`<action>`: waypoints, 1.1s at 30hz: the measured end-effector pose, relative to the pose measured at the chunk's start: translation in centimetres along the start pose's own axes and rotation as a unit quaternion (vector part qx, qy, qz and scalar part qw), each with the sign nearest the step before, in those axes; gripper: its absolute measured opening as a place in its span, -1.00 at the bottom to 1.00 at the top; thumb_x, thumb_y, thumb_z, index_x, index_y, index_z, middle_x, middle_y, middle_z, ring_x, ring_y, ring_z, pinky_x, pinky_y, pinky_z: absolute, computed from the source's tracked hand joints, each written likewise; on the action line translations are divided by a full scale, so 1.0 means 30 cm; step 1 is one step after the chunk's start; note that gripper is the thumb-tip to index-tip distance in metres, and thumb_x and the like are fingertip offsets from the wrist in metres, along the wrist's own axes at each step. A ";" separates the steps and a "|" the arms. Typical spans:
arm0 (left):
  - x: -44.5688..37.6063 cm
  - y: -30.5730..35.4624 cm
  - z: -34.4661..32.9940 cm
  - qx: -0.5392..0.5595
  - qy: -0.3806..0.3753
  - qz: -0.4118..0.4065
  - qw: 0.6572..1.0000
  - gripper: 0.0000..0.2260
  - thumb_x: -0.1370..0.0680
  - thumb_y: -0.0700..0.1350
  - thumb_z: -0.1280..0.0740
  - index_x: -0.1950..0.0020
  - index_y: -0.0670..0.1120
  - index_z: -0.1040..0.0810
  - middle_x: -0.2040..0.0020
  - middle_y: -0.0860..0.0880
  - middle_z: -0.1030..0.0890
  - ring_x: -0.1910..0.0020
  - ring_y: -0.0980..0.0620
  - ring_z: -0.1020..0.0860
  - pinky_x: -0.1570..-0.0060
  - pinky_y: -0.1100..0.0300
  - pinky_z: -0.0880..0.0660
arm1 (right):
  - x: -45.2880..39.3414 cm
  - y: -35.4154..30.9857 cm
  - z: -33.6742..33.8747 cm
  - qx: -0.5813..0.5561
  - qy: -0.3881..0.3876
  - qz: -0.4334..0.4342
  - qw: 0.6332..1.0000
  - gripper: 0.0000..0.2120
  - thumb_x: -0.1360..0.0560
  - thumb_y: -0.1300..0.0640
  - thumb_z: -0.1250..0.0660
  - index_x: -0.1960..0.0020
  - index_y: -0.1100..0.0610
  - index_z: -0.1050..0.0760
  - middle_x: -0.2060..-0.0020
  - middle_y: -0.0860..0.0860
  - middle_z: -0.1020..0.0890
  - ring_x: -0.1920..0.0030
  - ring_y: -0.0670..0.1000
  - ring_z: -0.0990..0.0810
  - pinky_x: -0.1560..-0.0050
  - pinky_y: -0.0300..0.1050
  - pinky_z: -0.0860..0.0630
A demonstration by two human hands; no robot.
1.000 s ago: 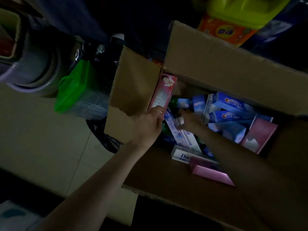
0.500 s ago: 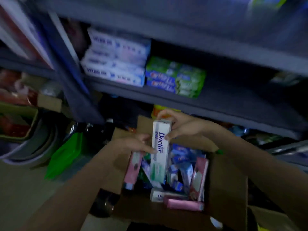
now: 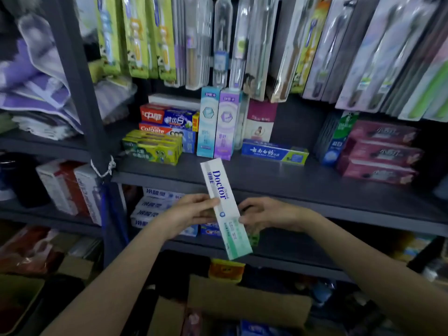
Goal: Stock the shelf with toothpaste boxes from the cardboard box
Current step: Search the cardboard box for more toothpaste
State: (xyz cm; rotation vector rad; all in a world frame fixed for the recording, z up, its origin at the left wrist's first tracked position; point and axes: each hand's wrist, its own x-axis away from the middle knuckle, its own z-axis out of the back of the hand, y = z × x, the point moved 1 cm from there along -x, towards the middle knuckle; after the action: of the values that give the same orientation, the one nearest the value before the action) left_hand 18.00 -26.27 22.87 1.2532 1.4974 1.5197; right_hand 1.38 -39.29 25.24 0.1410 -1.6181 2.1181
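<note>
A long white toothpaste box [image 3: 224, 207] (it says "Doctor" in blue) is up in the air in front of the gray shelf [image 3: 278, 183], tilted with its top leaning left. The left hand [image 3: 188, 214] pinches its left side with thumb and fingers. The right hand [image 3: 264, 214] holds its right edge with curled fingers. On the shelf behind stand two tall boxes [image 3: 218, 122], one blue and one purple, with a green and yellow pack [image 3: 152, 147] to their left and pink boxes [image 3: 380, 151] stacked far right. The cardboard box [image 3: 247, 304] sits open below the arms.
</note>
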 end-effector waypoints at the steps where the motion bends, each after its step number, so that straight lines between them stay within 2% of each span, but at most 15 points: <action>1: -0.001 0.020 -0.003 0.025 0.024 -0.012 0.999 -0.91 -0.52 -0.16 -0.31 0.00 -0.11 -0.56 0.16 -0.03 -0.69 0.18 0.05 -0.65 0.06 0.21 -0.59 | 0.015 -0.006 0.003 0.027 -0.009 -0.003 1.000 -0.71 -0.46 0.14 -0.40 -0.15 0.13 -0.44 -0.03 0.08 -0.63 0.01 0.05 -0.60 -0.08 -0.01 -0.53; 3: -0.002 0.050 -0.010 0.100 0.065 -0.026 0.993 -0.92 -0.53 -0.17 -0.31 0.01 -0.13 -0.54 0.16 -0.04 -0.69 0.15 0.04 -0.64 0.07 0.22 -0.59 | 0.040 -0.023 0.008 0.071 0.006 -0.006 0.997 -0.69 -0.46 0.16 -0.40 -0.17 0.16 -0.42 -0.03 0.05 -0.62 0.07 0.00 -0.62 0.08 -0.16 -0.57; 6: -0.002 0.074 -0.032 0.174 0.072 -0.035 0.982 -0.88 -0.54 -0.23 -0.30 -0.06 -0.17 -0.50 0.02 -0.12 -0.63 0.04 -0.03 -0.60 0.06 0.20 -0.60 | 0.064 -0.046 0.045 0.059 0.052 0.007 0.997 -0.71 -0.48 0.25 -0.37 -0.16 0.21 -0.41 0.02 0.07 -0.61 0.22 -0.04 -0.61 0.30 -0.28 -0.52; 9: -0.007 0.094 -0.035 0.195 0.098 -0.049 0.975 -0.85 -0.53 -0.27 -0.30 -0.08 -0.15 -0.48 -0.03 -0.11 -0.60 -0.02 -0.06 -0.58 -0.10 0.12 -0.50 | 0.093 -0.059 0.116 0.018 0.071 0.009 0.997 -0.76 -0.49 0.29 -0.35 -0.13 0.20 -0.44 0.04 0.05 -0.60 0.27 -0.06 -0.63 0.33 -0.32 -0.51; 12: -0.018 0.112 -0.006 0.210 0.145 -0.081 0.963 -0.74 -0.53 -0.28 -0.30 -0.20 -0.12 -0.42 -0.09 -0.10 -0.55 -0.10 -0.09 -0.54 -0.13 0.10 -0.45 | 0.118 -0.037 0.179 0.008 0.092 -0.001 0.996 -0.77 -0.49 0.34 -0.33 -0.13 0.21 -0.44 0.05 0.04 -0.59 0.30 -0.10 -0.62 0.29 -0.33 -0.53; 14: -0.024 0.118 0.004 0.198 0.165 -0.093 0.962 -0.72 -0.54 -0.29 -0.28 -0.23 -0.10 -0.41 -0.12 -0.10 -0.54 -0.10 -0.09 -0.54 -0.12 0.11 -0.45 | 0.134 -0.012 0.215 -0.002 0.116 -0.002 0.993 -0.78 -0.48 0.36 -0.33 -0.10 0.20 -0.45 0.06 0.05 -0.58 0.31 -0.09 -0.60 0.28 -0.32 -0.54; 17: -0.040 0.126 -0.025 0.154 0.160 -0.104 0.970 -0.85 -0.57 -0.34 -0.21 -0.06 -0.19 -0.52 -0.08 -0.17 -0.57 0.01 -0.03 -0.57 -0.13 0.14 -0.43 | 0.157 0.022 0.263 -0.027 0.154 -0.004 0.988 -0.76 -0.46 0.33 -0.36 -0.10 0.17 -0.46 0.03 0.04 -0.60 0.22 -0.07 -0.60 0.21 -0.27 -0.57; 19: -0.057 0.129 -0.057 0.139 0.152 -0.106 0.973 -0.84 -0.57 -0.37 -0.19 -0.01 -0.20 -0.53 -0.04 -0.18 -0.58 0.02 -0.03 -0.58 -0.16 0.14 -0.42 | 0.168 0.036 0.293 -0.061 0.193 -0.003 0.979 -0.76 -0.45 0.32 -0.37 -0.08 0.15 -0.45 0.04 0.03 -0.61 0.17 -0.07 -0.60 0.24 -0.27 -0.56; 24: -0.112 0.120 -0.129 0.114 0.141 -0.093 0.979 -0.77 -0.55 -0.43 -0.17 -0.17 -0.26 -0.45 -0.08 -0.18 -0.54 -0.08 -0.12 -0.53 -0.15 0.15 -0.41 | 0.187 0.068 0.371 -0.168 0.311 -0.002 0.935 -0.71 -0.41 0.34 -0.43 -0.06 0.18 -0.43 0.00 0.08 -0.58 0.17 -0.04 -0.58 0.37 -0.29 -0.55; 28: -0.162 0.108 -0.193 0.094 0.125 -0.081 0.984 -0.67 -0.54 -0.49 -0.11 -0.26 -0.27 -0.40 -0.14 -0.19 -0.50 -0.14 -0.13 -0.50 -0.15 0.14 -0.41 | 0.204 0.093 0.421 -0.154 0.355 -0.005 0.922 -0.68 -0.44 0.36 -0.38 -0.15 0.21 -0.41 -0.01 0.09 -0.56 0.19 -0.06 -0.56 0.38 -0.32 -0.51; 33: -0.218 0.088 -0.299 -0.006 0.100 -0.072 0.992 -0.61 -0.51 -0.49 -0.17 -0.29 -0.21 -0.44 -0.16 -0.12 -0.51 -0.16 -0.05 -0.48 -0.20 0.15 -0.42 | 0.231 0.152 0.468 -0.127 0.399 -0.025 0.908 -0.66 -0.47 0.43 -0.31 -0.22 0.28 -0.43 0.02 0.14 -0.54 0.24 -0.04 -0.52 0.29 -0.25 -0.46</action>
State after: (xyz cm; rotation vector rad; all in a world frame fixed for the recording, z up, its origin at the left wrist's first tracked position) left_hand 12.24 -35.82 25.27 0.9853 1.6653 1.5920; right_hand -9.45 -51.20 27.89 -0.6751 -1.3170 1.5677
